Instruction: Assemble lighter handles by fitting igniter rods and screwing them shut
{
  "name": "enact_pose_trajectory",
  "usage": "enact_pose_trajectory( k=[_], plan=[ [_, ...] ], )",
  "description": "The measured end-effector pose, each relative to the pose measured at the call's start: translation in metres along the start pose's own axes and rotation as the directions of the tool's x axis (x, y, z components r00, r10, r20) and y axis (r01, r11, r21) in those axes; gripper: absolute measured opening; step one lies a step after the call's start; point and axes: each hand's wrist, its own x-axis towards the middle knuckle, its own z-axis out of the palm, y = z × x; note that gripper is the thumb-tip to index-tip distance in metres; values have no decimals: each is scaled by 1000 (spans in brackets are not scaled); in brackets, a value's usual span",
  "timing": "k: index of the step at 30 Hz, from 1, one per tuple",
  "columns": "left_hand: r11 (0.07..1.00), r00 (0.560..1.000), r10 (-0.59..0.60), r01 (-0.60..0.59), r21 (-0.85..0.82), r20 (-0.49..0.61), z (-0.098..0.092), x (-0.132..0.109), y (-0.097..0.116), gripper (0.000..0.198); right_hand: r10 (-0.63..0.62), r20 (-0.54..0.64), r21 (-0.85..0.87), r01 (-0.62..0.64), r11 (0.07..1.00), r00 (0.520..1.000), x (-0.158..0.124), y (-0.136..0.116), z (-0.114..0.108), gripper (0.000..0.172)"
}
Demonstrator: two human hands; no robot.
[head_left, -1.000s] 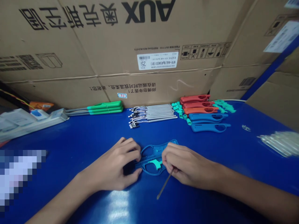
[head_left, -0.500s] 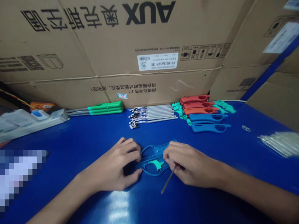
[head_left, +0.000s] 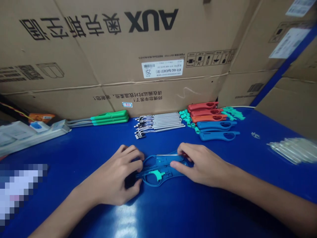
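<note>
Two blue lighter-shaped shell halves lie side by side with their insides up, the upper half [head_left: 162, 161] behind the lower half [head_left: 170, 172]. A mint-green trigger piece [head_left: 157, 175] sits in the lower half, across its loop opening. My left hand [head_left: 126, 173] curls its fingers and thumb around the left ends of both halves. Over their right part, my right hand [head_left: 195, 162] grips a thin tool with a metal shaft [head_left: 167, 155] and a reddish handle. The shaft points left over the upper half, and my thumb rests by the lower one.
Behind are silver rods with wires [head_left: 168, 121], red shells [head_left: 203, 106], blue shells [head_left: 218, 136], green ring pieces [head_left: 187, 119] and green trigger pieces [head_left: 234, 113]. Green-handled lighters [head_left: 110, 117] and a power strip [head_left: 34, 137] lie left. Clear-wrapped sticks [head_left: 294, 150] lie right. A cardboard sheet [head_left: 119, 66] stands behind.
The tool has swung in my right hand from pointing toward me to pointing left over the upper shell half. My right thumb has come forward. My left hand stays at the left ends.
</note>
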Motion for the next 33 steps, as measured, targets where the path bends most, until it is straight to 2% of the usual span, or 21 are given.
enact_pose_trajectory(
  k=[4,9,12,20,33],
  plan=[
    [997,993,70,-71,-7,-98,-1,-1,1,10,-59,124,-63,67,996,991,-1,-4,-8,32],
    [974,951,184,-211,-86,-247,9,3,13,25,-125,80,-149,136,979,989,1,1,-12,36],
    [966,942,222,-248,-75,-252,14,7,18,25,-142,67,-190,152,970,988,1,4,-16,35],
    [952,910,282,-305,-32,-305,18,9,16,16,-155,149,-288,193,938,977,1,6,-19,35],
    [953,909,273,-299,-39,-314,21,8,15,13,-166,169,-304,212,929,971,-1,6,-6,36]
  ],
)
